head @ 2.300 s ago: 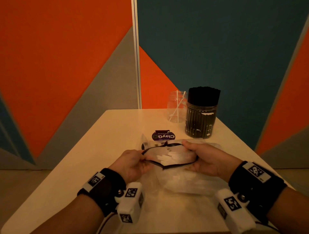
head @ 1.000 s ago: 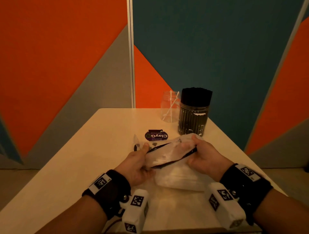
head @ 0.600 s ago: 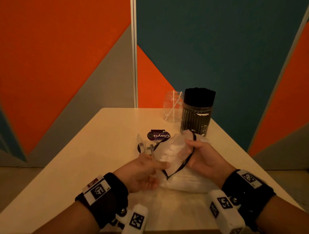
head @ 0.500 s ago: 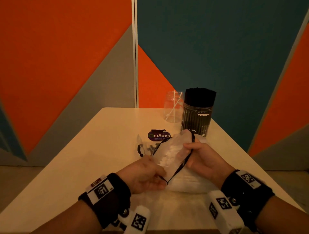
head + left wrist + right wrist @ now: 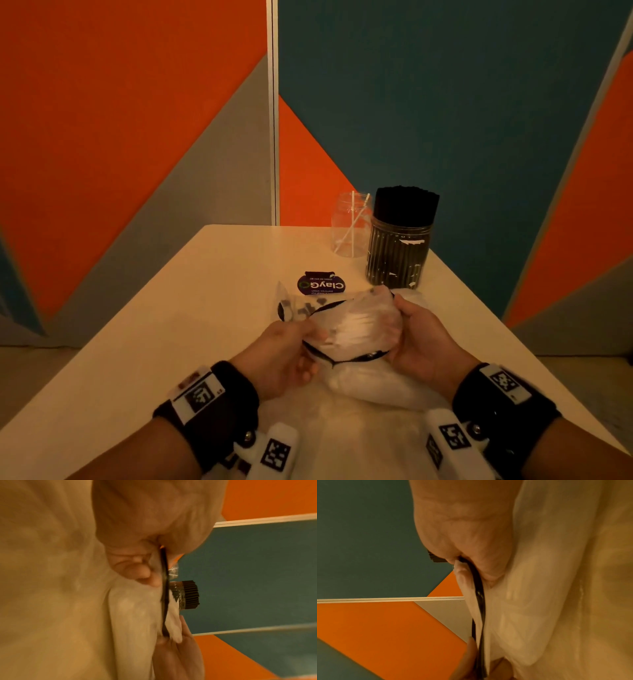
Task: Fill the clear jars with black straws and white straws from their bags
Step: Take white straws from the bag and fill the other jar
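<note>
A clear bag of white straws (image 5: 370, 383) lies on the table in front of me, its black-rimmed mouth held open toward me. My left hand (image 5: 291, 346) pinches the left side of the rim (image 5: 163, 574). My right hand (image 5: 414, 337) grips the right side of the rim (image 5: 477, 582). White straw ends (image 5: 356, 327) show inside the mouth. At the back right stands a jar packed with black straws (image 5: 399, 240). Beside it on the left is a clear jar (image 5: 349, 226) holding two or three white straws.
A dark round ClayGo label (image 5: 321, 285) lies on the cream table (image 5: 191, 308) just beyond the bag, by another crumpled clear bag (image 5: 291, 305) with black print. Orange, grey and teal wall panels stand close behind the table. The table's right edge runs near the black-straw jar.
The bag's mouth, tilted up on edge half a second ago, now lies wider and flatter, pulled open sideways. My left hand shifted up onto the left rim; the right hand keeps its grip.
</note>
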Available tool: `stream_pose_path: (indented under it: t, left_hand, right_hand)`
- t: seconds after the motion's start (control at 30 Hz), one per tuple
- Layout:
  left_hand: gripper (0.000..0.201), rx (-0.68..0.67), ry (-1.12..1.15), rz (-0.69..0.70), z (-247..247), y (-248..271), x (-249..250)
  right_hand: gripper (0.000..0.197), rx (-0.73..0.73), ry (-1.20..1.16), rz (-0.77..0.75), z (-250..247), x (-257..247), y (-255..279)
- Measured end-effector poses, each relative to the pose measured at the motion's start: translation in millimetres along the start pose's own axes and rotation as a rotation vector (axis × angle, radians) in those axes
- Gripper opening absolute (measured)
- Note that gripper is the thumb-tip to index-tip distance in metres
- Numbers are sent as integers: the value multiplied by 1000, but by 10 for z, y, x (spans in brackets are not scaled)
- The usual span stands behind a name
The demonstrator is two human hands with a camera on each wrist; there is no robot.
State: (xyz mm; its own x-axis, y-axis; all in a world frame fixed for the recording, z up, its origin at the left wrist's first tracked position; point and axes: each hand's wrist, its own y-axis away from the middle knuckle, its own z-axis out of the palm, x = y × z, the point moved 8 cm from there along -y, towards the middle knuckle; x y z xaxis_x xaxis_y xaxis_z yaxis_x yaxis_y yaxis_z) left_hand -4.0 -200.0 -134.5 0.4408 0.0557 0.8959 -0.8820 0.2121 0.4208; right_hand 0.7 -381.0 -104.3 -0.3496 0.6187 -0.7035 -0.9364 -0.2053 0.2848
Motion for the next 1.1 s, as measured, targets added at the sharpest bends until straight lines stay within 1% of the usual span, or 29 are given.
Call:
stream_pose_path:
  t: [0.07, 0.1, 0.17, 0.2, 0.23, 0.3, 0.4, 0.5, 0.57, 0.63, 0.73, 0.8, 0.83, 0.9, 0.93, 1.0, 1.1]
  left_hand:
    - [32, 59, -293, 114, -118, -76, 296]
    - [38, 120, -429, 186, -177, -115, 493]
    - [39, 248, -660, 351, -228, -190, 935]
    - [37, 276, -760, 439, -176, -236, 1148]
    - [35, 285, -861, 513, -89, -303, 1334]
    - [32, 309, -1054, 617, 115, -494, 1660]
    - [29, 351, -1237, 749, 405, -890, 2076]
    - [32, 335, -1449, 866, 663, -1372, 2370]
    - [39, 324, -1528, 894, 764, -1723, 2560]
    - [48, 306, -1563, 873, 828, -2060, 2697]
    - [62, 228, -1590, 774, 914, -2527, 2729]
    - [65, 199, -1575, 720, 932, -2734, 2733]
    - [60, 204, -1600, 730, 947, -2791, 2753]
    - [40, 239, -1669, 818, 982, -2803, 2830]
    - [36, 272, -1685, 865, 977, -2770, 2871]
    - [38, 299, -1704, 892, 900, -2680, 2867]
    - [38, 367, -1655, 854, 562, -2421, 2824]
  right_hand:
    - [48, -15, 13, 0, -14, -7, -19]
    - [47, -23, 20, 4, -18, -4, -29]
    - [45, -39, 16, 25, -19, 8, -60]
    - [44, -42, 10, 39, -24, 11, -89]
    - [43, -40, 6, 51, -31, 8, -118]
    - [42, -20, -8, 62, -54, -22, -182]
    - [41, 28, -31, 41, -117, -109, -293]
    - [39, 37, -44, 28, -196, -152, -376]
    - [40, 42, -24, 32, -253, -166, -423]
    - [41, 80, -42, 30, -339, -194, -476]
    - [47, 122, -40, 28, -444, -226, -526]
    - [45, 124, -33, 36, -472, -224, -540]
    - [42, 121, -32, 37, -479, -224, -548]
    - [40, 114, -34, 25, -484, -225, -554]
    - [39, 114, -33, 23, -482, -221, -558]
    - [40, 111, -25, 31, -473, -196, -546]
    - [45, 92, -4, 41, -419, -172, -493]
